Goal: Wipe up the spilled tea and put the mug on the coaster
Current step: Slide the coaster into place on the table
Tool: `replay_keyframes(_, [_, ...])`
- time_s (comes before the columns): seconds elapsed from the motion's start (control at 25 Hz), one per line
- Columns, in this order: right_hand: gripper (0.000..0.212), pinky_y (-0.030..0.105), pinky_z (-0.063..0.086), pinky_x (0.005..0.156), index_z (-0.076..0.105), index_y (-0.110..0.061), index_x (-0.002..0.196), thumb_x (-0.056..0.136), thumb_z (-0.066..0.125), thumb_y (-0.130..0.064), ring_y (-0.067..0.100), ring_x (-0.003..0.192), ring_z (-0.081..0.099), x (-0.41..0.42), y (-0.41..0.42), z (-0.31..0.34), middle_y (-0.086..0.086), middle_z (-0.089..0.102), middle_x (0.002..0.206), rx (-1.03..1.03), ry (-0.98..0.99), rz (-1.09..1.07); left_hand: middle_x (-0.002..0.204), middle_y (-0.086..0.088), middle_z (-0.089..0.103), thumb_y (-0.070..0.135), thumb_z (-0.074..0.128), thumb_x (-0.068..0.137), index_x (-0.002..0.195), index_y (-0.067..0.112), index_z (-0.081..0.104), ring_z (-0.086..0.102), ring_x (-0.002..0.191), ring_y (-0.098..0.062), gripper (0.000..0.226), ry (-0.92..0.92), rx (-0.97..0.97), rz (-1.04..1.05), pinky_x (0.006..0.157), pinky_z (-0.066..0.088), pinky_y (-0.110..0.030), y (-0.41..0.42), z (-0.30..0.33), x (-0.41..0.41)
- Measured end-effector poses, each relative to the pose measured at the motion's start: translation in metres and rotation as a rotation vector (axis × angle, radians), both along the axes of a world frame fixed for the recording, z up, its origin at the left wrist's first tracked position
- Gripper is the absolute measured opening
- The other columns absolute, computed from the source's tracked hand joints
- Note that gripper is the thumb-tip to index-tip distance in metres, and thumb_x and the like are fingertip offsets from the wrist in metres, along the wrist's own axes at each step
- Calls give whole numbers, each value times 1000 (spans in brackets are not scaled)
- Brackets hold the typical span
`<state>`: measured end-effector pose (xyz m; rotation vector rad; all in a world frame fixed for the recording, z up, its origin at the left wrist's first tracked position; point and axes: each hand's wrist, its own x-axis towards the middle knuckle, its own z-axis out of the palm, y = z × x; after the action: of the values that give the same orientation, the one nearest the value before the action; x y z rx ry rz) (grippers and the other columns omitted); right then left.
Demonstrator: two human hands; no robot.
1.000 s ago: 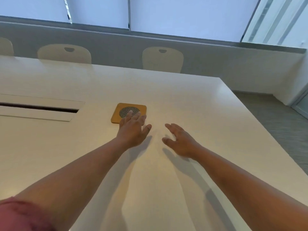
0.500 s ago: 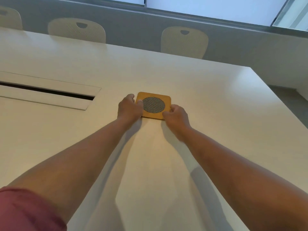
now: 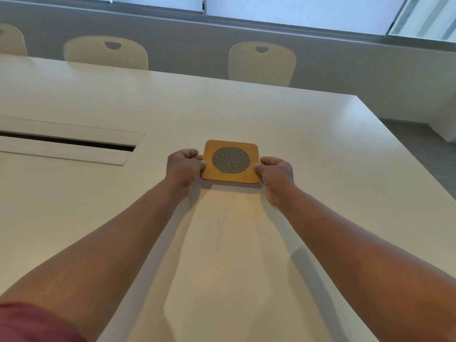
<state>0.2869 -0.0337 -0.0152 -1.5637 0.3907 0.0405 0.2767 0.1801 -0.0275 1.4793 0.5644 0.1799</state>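
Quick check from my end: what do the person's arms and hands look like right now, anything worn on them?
Both forearms are bare up to the frame edge. The left hand and right hand wear no gloves, and no rings, watch or bands show on the visible sides. The only clothing in view is a dull red sleeve on the left upper arm. The right arm shows no sleeve.

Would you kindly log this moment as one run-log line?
left hand: grips coaster's left edge | right hand: grips right edge | coaster: flat on table | mug, spill: not in view

Bright window (image 3: 296,11) backlight; soft forearm shadows on table (image 3: 320,134); edges curved.
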Motion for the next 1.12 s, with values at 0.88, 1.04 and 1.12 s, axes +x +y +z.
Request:
replay_keyframes(0.88, [30, 35, 60, 85, 75, -29, 81, 89, 71, -1, 21, 96, 74, -268, -179, 20, 0, 79, 88, -14, -81, 215, 92, -2, 75, 12, 74, 91, 95, 15, 76, 66, 81, -10, 5, -71, 331, -115, 64, 50, -16, -161, 25, -261])
replay_keyframes(1.04, [25, 17, 56, 67, 74, -28, 85, 88, 72, -3, 8, 85, 74, -297, -191, 9, -7, 79, 85, -64, -79, 231, 85, 1, 74, 20, 78, 90, 94, 14, 77, 65, 75, -9, 8, -56, 454, -138, 65, 48, -19, -172, 12, -292])
replay_keyframes(1.12, [25, 13, 52, 59, 71, -31, 83, 87, 74, -7, 5, 80, 73, -306, -194, 5, -7, 78, 81, -112, -73, 208, 83, 5, 73, 24, 79, 89, 96, 15, 77, 65, 73, -8, 11, -44, 548, -168, 68, 50, -21, -177, 6, -301])
